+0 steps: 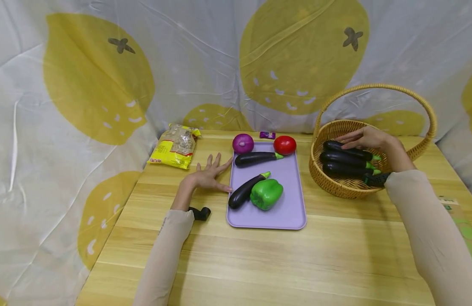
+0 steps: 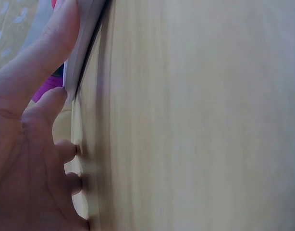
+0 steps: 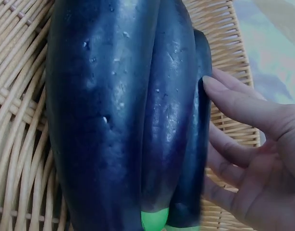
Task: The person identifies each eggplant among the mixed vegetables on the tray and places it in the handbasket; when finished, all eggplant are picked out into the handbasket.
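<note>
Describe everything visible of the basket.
The basket is rounded and tan, woven like wicker, with one tall arched handle. It stands upright on the wooden table, right of the purple tray and apart from it. Three dark eggplants lie side by side inside; the right hand touches the farthest one.

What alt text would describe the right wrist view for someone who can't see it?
A right hand touches the rightmost of three dark eggplants lying side by side in a woven basket. Green stem ends show on two.
</note>
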The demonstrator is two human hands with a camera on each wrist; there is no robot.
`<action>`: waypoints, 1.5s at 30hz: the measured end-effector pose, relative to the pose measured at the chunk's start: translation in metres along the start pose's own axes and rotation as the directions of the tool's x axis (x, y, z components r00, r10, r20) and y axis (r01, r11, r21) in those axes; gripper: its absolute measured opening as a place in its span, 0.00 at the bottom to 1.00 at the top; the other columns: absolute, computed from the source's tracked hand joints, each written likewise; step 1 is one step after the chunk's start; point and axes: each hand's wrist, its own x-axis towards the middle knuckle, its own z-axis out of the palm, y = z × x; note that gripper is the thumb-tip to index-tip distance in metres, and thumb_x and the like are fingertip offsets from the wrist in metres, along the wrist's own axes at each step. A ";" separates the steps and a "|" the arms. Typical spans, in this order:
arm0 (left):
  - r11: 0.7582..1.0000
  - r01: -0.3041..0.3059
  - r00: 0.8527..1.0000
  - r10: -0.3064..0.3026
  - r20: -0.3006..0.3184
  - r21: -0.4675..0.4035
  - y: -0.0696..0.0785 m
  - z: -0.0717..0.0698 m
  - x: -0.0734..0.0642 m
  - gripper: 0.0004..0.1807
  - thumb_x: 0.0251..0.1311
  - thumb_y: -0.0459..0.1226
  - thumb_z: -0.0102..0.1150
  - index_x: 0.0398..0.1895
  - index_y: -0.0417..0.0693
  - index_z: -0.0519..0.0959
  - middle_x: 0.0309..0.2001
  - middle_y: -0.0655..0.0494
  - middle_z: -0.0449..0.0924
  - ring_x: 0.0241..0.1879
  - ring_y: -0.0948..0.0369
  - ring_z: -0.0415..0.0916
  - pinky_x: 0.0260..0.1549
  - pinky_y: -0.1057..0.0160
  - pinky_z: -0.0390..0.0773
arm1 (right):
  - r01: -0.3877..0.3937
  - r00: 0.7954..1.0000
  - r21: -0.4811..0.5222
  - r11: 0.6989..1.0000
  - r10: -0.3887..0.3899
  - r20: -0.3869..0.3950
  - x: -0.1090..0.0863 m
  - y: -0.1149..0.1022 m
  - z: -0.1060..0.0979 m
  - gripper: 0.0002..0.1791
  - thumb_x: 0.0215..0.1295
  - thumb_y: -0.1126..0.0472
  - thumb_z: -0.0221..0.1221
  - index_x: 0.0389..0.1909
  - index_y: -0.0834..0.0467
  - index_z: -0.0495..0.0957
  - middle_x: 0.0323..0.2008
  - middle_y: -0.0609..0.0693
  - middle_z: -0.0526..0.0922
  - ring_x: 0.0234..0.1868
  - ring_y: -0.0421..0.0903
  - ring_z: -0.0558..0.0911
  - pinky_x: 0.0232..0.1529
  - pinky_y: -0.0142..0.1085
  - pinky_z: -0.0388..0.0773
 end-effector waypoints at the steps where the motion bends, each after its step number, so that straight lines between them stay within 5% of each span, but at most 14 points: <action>1: 1.000 0.000 1.000 0.000 0.001 -0.002 0.000 0.000 0.000 0.61 0.60 0.61 0.68 0.84 0.72 0.34 0.82 0.42 0.12 0.80 0.40 0.08 0.70 0.23 0.17 | 0.004 1.000 -0.004 1.000 -0.004 0.000 0.000 0.000 -0.001 0.25 0.75 0.59 0.61 0.70 0.59 0.75 0.65 0.65 0.79 0.36 0.27 0.80 0.37 0.33 0.80; 6: 1.000 0.004 1.000 -0.004 0.007 0.003 0.000 0.001 0.000 0.61 0.60 0.62 0.68 0.84 0.74 0.34 0.82 0.44 0.12 0.80 0.41 0.07 0.71 0.24 0.17 | 0.021 0.999 -0.069 0.997 -0.022 -0.023 -0.007 -0.011 -0.002 0.26 0.75 0.56 0.61 0.70 0.61 0.74 0.64 0.65 0.81 0.41 0.33 0.83 0.42 0.37 0.84; 12: 1.000 0.007 1.000 -0.007 0.006 0.003 -0.002 0.001 0.001 0.61 0.60 0.63 0.67 0.84 0.74 0.34 0.82 0.45 0.11 0.80 0.41 0.07 0.71 0.24 0.16 | 0.116 0.993 -0.222 0.968 -0.106 0.055 -0.025 -0.048 0.000 0.28 0.77 0.52 0.59 0.72 0.60 0.73 0.65 0.63 0.81 0.62 0.57 0.83 0.59 0.51 0.82; 19: 1.000 0.014 1.000 -0.014 0.007 -0.002 -0.003 0.000 0.001 0.61 0.59 0.63 0.68 0.84 0.75 0.34 0.82 0.45 0.11 0.80 0.42 0.07 0.71 0.25 0.15 | 0.248 0.960 -0.197 0.949 -0.213 0.183 -0.043 -0.107 0.029 0.29 0.76 0.51 0.60 0.74 0.54 0.71 0.65 0.57 0.82 0.62 0.50 0.82 0.55 0.30 0.81; 25: 1.000 0.015 1.000 -0.015 0.009 0.000 -0.005 0.001 0.003 0.61 0.59 0.64 0.67 0.83 0.76 0.33 0.82 0.46 0.11 0.80 0.43 0.06 0.71 0.26 0.15 | 0.360 0.926 -0.148 0.921 -0.334 0.174 -0.044 -0.150 0.080 0.32 0.72 0.48 0.64 0.74 0.49 0.71 0.69 0.52 0.78 0.71 0.56 0.75 0.69 0.55 0.75; 28: 1.000 0.010 1.000 -0.010 0.008 0.003 -0.005 0.001 0.003 0.61 0.59 0.64 0.67 0.84 0.75 0.33 0.82 0.46 0.11 0.80 0.42 0.06 0.71 0.25 0.15 | 0.422 0.900 -0.147 0.895 -0.392 0.192 -0.040 -0.165 0.109 0.36 0.70 0.46 0.66 0.76 0.46 0.69 0.74 0.50 0.73 0.77 0.57 0.67 0.75 0.60 0.66; 35: 1.000 0.015 1.000 -0.015 0.004 0.010 -0.005 0.002 0.003 0.62 0.59 0.65 0.67 0.84 0.75 0.32 0.82 0.45 0.12 0.80 0.41 0.07 0.70 0.24 0.16 | 0.614 0.772 -0.099 0.783 -0.570 0.280 -0.026 -0.190 0.171 0.35 0.66 0.50 0.70 0.73 0.46 0.73 0.71 0.51 0.74 0.72 0.53 0.73 0.74 0.56 0.70; 39: 1.000 0.023 1.000 -0.023 0.005 0.020 -0.007 0.002 0.003 0.62 0.59 0.65 0.66 0.83 0.76 0.31 0.82 0.46 0.12 0.80 0.42 0.07 0.71 0.24 0.17 | 0.646 0.744 -0.112 0.755 -0.590 0.312 -0.015 -0.200 0.197 0.33 0.65 0.50 0.70 0.71 0.48 0.76 0.69 0.53 0.76 0.72 0.54 0.74 0.74 0.55 0.70; 45: 1.000 0.015 1.000 -0.015 0.009 0.021 -0.005 0.001 0.003 0.61 0.59 0.67 0.65 0.83 0.77 0.32 0.82 0.47 0.11 0.80 0.42 0.06 0.71 0.24 0.16 | 0.653 0.742 -0.138 0.745 -0.592 0.314 0.002 -0.210 0.219 0.29 0.61 0.55 0.74 0.64 0.53 0.82 0.61 0.56 0.82 0.65 0.53 0.80 0.72 0.51 0.73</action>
